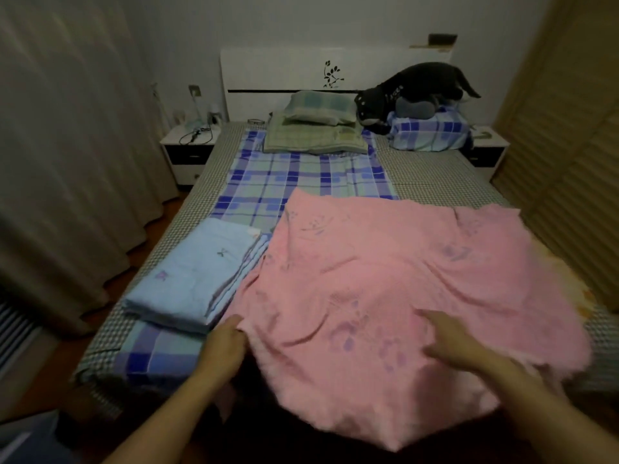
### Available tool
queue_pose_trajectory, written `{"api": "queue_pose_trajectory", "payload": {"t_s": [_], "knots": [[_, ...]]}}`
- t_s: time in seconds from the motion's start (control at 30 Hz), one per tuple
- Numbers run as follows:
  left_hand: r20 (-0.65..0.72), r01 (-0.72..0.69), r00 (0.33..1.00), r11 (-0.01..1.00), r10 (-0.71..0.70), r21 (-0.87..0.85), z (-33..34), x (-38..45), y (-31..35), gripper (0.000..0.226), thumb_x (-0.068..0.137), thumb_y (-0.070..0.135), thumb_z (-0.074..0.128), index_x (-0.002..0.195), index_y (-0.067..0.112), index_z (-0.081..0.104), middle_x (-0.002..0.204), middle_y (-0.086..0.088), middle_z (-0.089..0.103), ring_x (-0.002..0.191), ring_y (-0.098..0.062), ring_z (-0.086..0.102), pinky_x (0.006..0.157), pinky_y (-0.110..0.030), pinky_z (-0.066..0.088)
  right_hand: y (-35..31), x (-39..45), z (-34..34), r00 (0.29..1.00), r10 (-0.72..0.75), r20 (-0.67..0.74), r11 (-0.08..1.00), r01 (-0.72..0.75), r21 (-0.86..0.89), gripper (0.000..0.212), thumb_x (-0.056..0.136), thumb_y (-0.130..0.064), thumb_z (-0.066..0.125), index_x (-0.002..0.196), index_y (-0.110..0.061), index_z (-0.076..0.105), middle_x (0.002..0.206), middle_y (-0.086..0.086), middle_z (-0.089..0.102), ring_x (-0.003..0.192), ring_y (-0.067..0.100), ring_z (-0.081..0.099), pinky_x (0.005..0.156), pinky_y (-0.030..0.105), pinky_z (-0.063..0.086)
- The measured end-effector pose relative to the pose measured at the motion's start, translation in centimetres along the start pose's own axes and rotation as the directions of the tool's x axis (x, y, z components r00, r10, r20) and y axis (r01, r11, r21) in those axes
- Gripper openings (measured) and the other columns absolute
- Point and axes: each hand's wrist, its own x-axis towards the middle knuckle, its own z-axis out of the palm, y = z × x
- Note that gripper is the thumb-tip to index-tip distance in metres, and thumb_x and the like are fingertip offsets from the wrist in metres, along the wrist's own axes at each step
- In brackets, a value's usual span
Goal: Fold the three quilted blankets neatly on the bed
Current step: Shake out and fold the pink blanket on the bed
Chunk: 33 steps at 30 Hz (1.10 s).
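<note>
Looking down from head height, we see a bed (432, 182) in a dim room, with two bare forearms reaching in from the bottom edge. A pink blanket (385, 279) with faint purple flower prints lies spread and rumpled over the near right part of the bed; its near edge hangs toward us and blurs into shadow. Our left hand (225, 343) pinches the pink blanket's left edge, fingers curled round the cloth. Our right hand (452, 339) rests on top of the pink fabric with fingers stretched out, the two hands well apart. Just beside the left hand sits a light blue blanket (191, 279), already folded into a flat stack on the bed's left side. Something yellowish shows at the far right, mostly hidden under the pink blanket, and we cannot tell what it is. A blue plaid sheet (294, 179) runs up the middle toward green pillows (315, 128) and a white headboard (284, 75). A dark plush toy (412, 88) lies on a blue checked pillow at the right. Small items on the left nightstand (187, 152) are too dim to name.
</note>
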Motion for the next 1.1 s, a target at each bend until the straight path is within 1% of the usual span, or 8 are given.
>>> {"api": "queue_pose_trajectory", "payload": {"t_s": [0.13, 0.43, 0.67, 0.77, 0.87, 0.93, 1.03, 1.1], "knots": [[0.237, -0.422, 0.904, 0.832, 0.356, 0.361, -0.3, -1.7, 3.8, 0.034, 0.082, 0.035, 0.046, 0.115, 0.034, 0.054, 0.108, 0.001, 0.07, 0.101, -0.025, 0.064, 0.076, -0.036, 0.049, -21.9, -2.9, 5.4, 0.867, -0.482, 0.124, 0.787, 0.367, 0.496, 0.098, 0.075, -0.035, 0.072, 0.156, -0.026, 0.018, 0.146, -0.013, 0.037, 0.136, 0.002, 0.036, 0.115, 0.022, 0.028], [0.166, -0.223, 0.97, 0.923, 0.179, 0.313, 2.4, 1.0, -2.0, 0.023, 0.09, 0.026, 0.048, 0.106, 0.03, 0.065, 0.106, -0.002, 0.066, 0.099, -0.029, 0.064, 0.075, -0.038, 0.05, -21.9, -4.7, 0.4, 0.891, -0.275, -0.36, 0.835, 0.407, 0.37, 0.03, 0.067, -0.023, 0.055, 0.092, -0.032, 0.069, 0.086, -0.019, 0.068, 0.081, -0.008, 0.06, 0.072, 0.012, 0.044], [0.035, -0.074, 0.995, 0.943, 0.091, -0.324, 0.6, 4.8, 2.8, 0.015, 0.099, 0.013, 0.05, 0.086, 0.02, 0.055, 0.076, 0.002, 0.059, 0.077, -0.018, 0.058, 0.063, -0.025, 0.042, -14.2, -5.2, -3.5, 0.924, 0.232, -0.304, 0.963, -0.175, 0.203, 0.03, 0.077, -0.027, 0.071, 0.107, -0.029, 0.068, 0.101, 0.003, 0.069, 0.098, 0.024, 0.063, 0.078, 0.03, 0.046], [0.249, -0.567, 0.73, 0.768, 0.636, -0.298, -0.8, 3.3, 10.4, 0.01, 0.091, 0.017, 0.056, 0.084, 0.023, 0.051, 0.076, 0.006, 0.059, 0.071, -0.01, 0.053, 0.065, -0.03, 0.043, -16.3, -4.1, -2.3, 0.993, -0.066, -0.102, 0.949, 0.094, 0.302, 0.101, 0.066, -0.048, 0.07, 0.154, -0.025, 0.027, 0.134, -0.007, 0.048, 0.122, 0.012, 0.049, 0.098, 0.021, 0.039], [0.299, -0.796, 0.416, 0.503, 0.859, -0.337, -0.5, 2.4, 14.0, 0.011, 0.095, 0.029, 0.061, 0.088, 0.021, 0.059, 0.086, 0.004, 0.064, 0.078, -0.017, 0.058, 0.072, -0.039, 0.048, -20.1, -3.0, -2.8, 0.938, -0.181, -0.297, 0.819, 0.311, 0.483, 0.062, 0.087, -0.026, 0.068, 0.141, -0.043, 0.044, 0.116, -0.028, 0.059, 0.101, -0.009, 0.061, 0.084, 0.03, 0.055], [0.041, -0.706, 0.569, 0.513, 0.822, -0.487, 0.9, 3.4, 13.9, 0.003, 0.095, 0.025, 0.062, 0.097, 0.025, 0.064, 0.1, 0.007, 0.062, 0.094, -0.017, 0.059, 0.085, -0.04, 0.049, -19.3, -2.4, -4.8, 0.896, -0.063, -0.439, 0.77, 0.324, 0.55, 0.032, 0.095, -0.012, 0.06, 0.107, -0.04, 0.069, 0.11, -0.03, 0.066, 0.093, -0.016, 0.062, 0.081, 0.023, 0.055], [0.036, -0.027, 0.998, 0.818, 0.059, -0.574, 4.0, 7.1, 12.3, 0.024, 0.092, 0.034, 0.06, 0.115, 0.028, 0.058, 0.124, -0.005, 0.055, 0.11, -0.021, 0.055, 0.095, -0.04, 0.047, -16.4, -3.1, -8.9, 0.904, 0.11, -0.414, 0.574, 0.282, 0.769, 0.043, 0.089, 0.011, 0.055, 0.092, -0.028, 0.072, 0.091, -0.026, 0.073, 0.085, -0.015, 0.065, 0.071, 0.005, 0.048], [0.572, 0.628, 0.769, 0.504, -0.286, -0.592, 6.8, 9.5, 11.5, 0.047, 0.092, 0.05, 0.06, 0.129, 0.024, 0.051, 0.124, -0.017, 0.06, 0.11, -0.031, 0.06, 0.09, -0.045, 0.051, -13.7, -3.4, -10.0, 0.925, 0.103, -0.365, 0.501, 0.268, 0.823, 0.055, 0.084, 0.02, 0.049, 0.084, -0.028, 0.076, 0.087, -0.027, 0.073, 0.085, -0.013, 0.066, 0.072, 0.005, 0.048]]}}
